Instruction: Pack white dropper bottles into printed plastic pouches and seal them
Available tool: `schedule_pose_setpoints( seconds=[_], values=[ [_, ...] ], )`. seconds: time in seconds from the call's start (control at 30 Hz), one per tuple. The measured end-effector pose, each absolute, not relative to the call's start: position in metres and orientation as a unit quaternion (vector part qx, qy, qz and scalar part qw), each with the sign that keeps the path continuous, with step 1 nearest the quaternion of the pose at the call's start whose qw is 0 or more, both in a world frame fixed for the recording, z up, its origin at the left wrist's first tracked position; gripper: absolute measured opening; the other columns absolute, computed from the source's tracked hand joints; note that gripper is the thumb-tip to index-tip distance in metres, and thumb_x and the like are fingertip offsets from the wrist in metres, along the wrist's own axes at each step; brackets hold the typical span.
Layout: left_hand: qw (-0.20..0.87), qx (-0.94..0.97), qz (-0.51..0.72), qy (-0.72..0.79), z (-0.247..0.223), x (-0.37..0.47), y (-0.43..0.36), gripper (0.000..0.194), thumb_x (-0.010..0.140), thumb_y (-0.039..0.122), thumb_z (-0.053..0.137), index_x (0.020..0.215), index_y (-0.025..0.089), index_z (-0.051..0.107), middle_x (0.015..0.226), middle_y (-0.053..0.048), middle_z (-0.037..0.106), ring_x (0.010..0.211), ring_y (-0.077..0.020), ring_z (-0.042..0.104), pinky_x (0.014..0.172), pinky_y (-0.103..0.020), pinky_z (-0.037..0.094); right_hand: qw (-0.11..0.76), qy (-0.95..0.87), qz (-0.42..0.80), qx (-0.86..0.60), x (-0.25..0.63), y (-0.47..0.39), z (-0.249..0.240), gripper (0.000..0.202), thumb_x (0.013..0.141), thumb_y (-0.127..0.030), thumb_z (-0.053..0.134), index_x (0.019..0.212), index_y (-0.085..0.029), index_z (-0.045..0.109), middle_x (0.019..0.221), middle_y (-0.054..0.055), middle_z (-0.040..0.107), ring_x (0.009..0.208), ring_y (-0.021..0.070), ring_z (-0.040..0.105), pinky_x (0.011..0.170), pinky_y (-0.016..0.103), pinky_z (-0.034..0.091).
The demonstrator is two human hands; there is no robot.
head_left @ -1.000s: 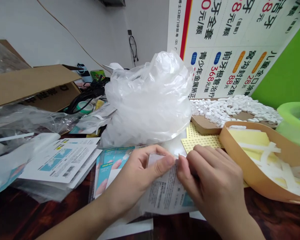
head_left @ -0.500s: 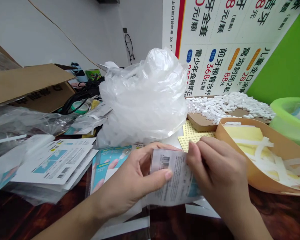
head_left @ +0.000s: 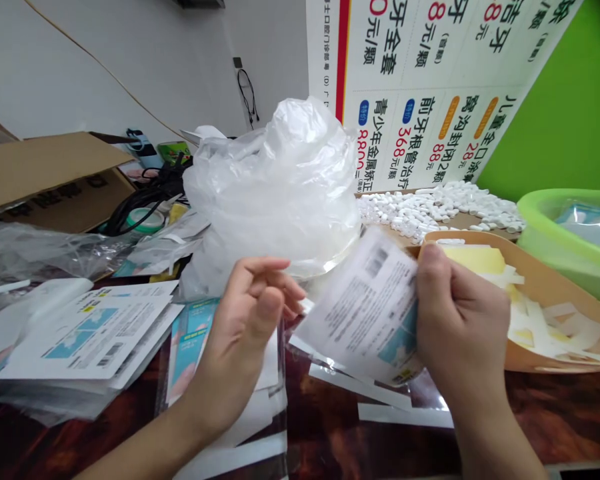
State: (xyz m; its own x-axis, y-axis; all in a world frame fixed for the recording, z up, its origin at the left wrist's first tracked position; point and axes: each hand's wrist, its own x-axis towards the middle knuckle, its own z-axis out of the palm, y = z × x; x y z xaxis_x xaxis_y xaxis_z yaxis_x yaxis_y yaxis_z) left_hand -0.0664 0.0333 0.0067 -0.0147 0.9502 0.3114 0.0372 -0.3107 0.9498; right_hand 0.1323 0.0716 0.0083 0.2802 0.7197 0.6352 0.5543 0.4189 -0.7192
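Observation:
My right hand (head_left: 460, 320) grips the right edge of a printed card packet (head_left: 360, 307), thumb on top. The packet is white with a barcode, small text and a blue picture; it is tilted and slightly blurred, with clear plastic along its lower edge. To its left, my left hand (head_left: 245, 327) is off the packet, fingers loosely bent and apart, holding nothing. Beneath that hand lie blue printed packets (head_left: 193, 340), partly hidden by the wrist. White paper strips (head_left: 405, 415) lie on the dark table below the packet.
A large bundle of clear plastic bags (head_left: 275, 193) stands behind my hands. At left is a stack of printed cards (head_left: 90, 333) near a cardboard box (head_left: 50, 167). On the right are an orange tub (head_left: 535, 267) of paper strips, small white pieces (head_left: 460, 203) and a green basin (head_left: 570, 220).
My left hand has let go of the packet and moved left, its fingers opening. My right hand has kept the packet and shifted right, tilting it. The view has turned slightly right.

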Motion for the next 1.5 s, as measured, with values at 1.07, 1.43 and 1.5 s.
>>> schedule_pose_setpoints(
  seconds=[1.07,1.43,1.5],
  values=[
    [0.652,0.412,0.506,0.386,0.016,-0.054,0.033,0.024,0.068,0.038,0.085,0.08,0.019,0.075,0.075,0.001,0.067,0.064,-0.0093,0.052,0.058,-0.018,0.042,0.415,-0.66,0.275,-0.562,0.116,0.067,-0.001,0.048,0.097,-0.059,0.028,0.076,-0.023,0.052,0.073,0.002,0.064,0.067,0.0194,0.056,0.058,0.032,0.038],
    [0.645,0.43,0.505,0.379,0.016,-0.053,0.032,0.018,0.076,0.036,0.079,0.079,0.019,0.075,0.072,0.002,0.064,0.056,-0.0055,0.046,0.053,-0.015,0.039,0.411,-0.66,0.242,-0.581,0.118,0.069,0.0,0.047,0.096,-0.058,0.027,0.072,-0.023,0.049,0.068,0.003,0.062,0.062,0.0195,0.055,0.056,0.032,0.036],
    [0.64,0.429,0.515,0.377,0.017,-0.052,0.032,0.015,0.077,0.033,0.079,0.086,0.022,0.075,0.076,0.002,0.065,0.061,-0.0067,0.05,0.055,-0.015,0.043,0.411,-0.658,0.243,-0.583,0.118,0.069,0.0,0.047,0.096,-0.057,0.027,0.072,-0.024,0.049,0.068,0.003,0.062,0.062,0.0197,0.055,0.056,0.032,0.036]
  ],
)
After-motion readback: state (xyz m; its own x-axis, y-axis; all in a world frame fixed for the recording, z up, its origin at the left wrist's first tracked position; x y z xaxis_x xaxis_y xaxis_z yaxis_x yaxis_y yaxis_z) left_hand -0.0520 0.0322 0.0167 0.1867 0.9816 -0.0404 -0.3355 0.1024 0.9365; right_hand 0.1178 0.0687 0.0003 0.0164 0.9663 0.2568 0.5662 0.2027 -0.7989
